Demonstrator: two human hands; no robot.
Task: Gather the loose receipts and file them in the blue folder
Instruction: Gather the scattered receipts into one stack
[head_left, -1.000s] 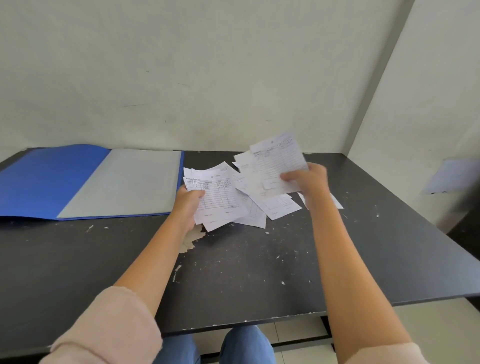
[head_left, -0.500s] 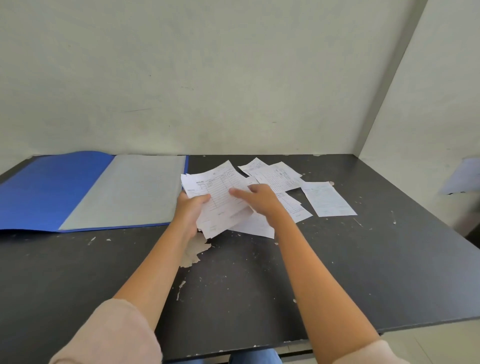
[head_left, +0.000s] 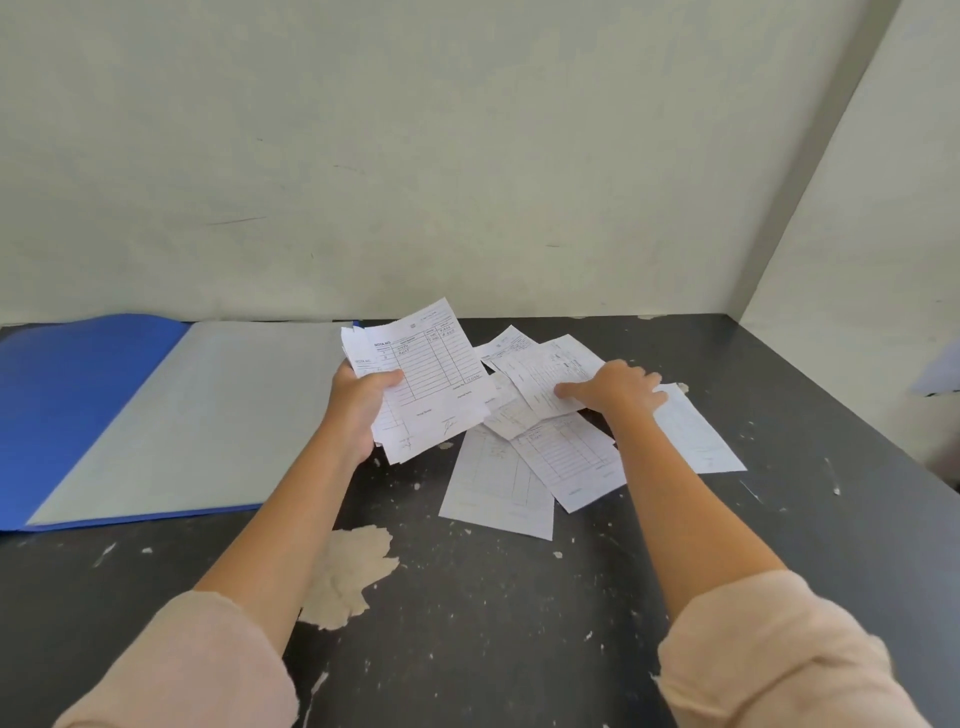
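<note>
**Left hand holds a sheaf, right hand flat on the loose pile**

The left hand (head_left: 363, 402) grips a small stack of receipts (head_left: 426, 379), thumb across the front sheet, the papers tilted up off the table just beside the folder's right edge. The right hand (head_left: 618, 389) lies palm down, fingers spread, pressing on the topmost sheet of the loose receipts (head_left: 540, 431) that still lie scattered and overlapping on the table; whether it pinches any sheet cannot be told. One sheet (head_left: 696, 436) sticks out from under that hand toward the right.

The blue folder (head_left: 78, 405) lies open at the left, its grey inner page (head_left: 208, 415) bare and facing up, its far edge near the wall and its left part cut off by the frame. Between folder and pile there is only a narrow strip, filled by the left hand and its sheaf.

The black table (head_left: 519, 623) is scuffed with white flecks, and a pale patch of worn surface (head_left: 348, 571) sits beside the left forearm. In front of the papers the tabletop is free up to the pink sleeves (head_left: 769, 654). The table stands in a corner: a pale wall (head_left: 415, 156) runs along its far edge and a second wall (head_left: 883, 234) closes the right side.
</note>
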